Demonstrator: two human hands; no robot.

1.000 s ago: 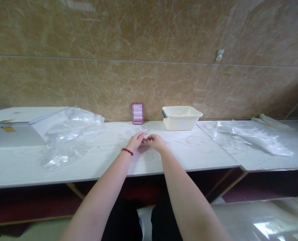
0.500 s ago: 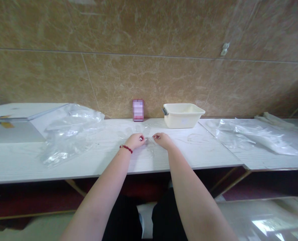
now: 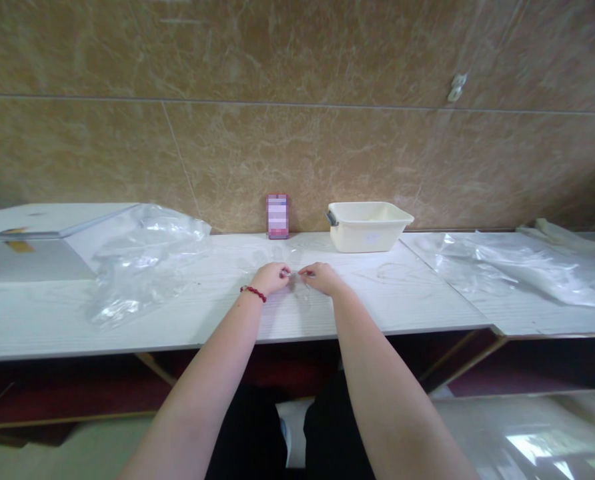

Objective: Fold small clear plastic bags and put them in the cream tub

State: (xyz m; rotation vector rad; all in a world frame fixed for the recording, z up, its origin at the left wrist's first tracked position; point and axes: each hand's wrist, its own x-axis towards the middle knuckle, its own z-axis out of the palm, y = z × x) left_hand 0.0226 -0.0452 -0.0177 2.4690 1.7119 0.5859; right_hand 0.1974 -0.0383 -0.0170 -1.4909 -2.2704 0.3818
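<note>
My left hand (image 3: pixel 273 277), with a red bead bracelet at the wrist, is closed in a pinch on a small clear plastic piece (image 3: pixel 285 273). Its exact kind is too faint to tell. Just to the right, the fingertips of my right hand (image 3: pixel 322 277) are pressed together close to the left ones; what they pinch is too small to make out. Both hands are low over the white tabletop (image 3: pixel 287 320). Beyond them lie several faint transparent plastic pieces (image 3: pixel 277 254), and more see-through material shows beneath the fingers.
A phone (image 3: pixel 277 217) leans on the tiled wall, with a cream plastic bin (image 3: pixel 370 228) to its right. Crumpled clear plastic bags (image 3: pixel 142 267) lie against a white box (image 3: pixel 42 257) at left. More clear bags (image 3: pixel 522 267) are spread at right.
My right hand has moved slightly left, bringing its fingertips nearer to the left hand. The left hand keeps its pinch. The view has shifted a little.
</note>
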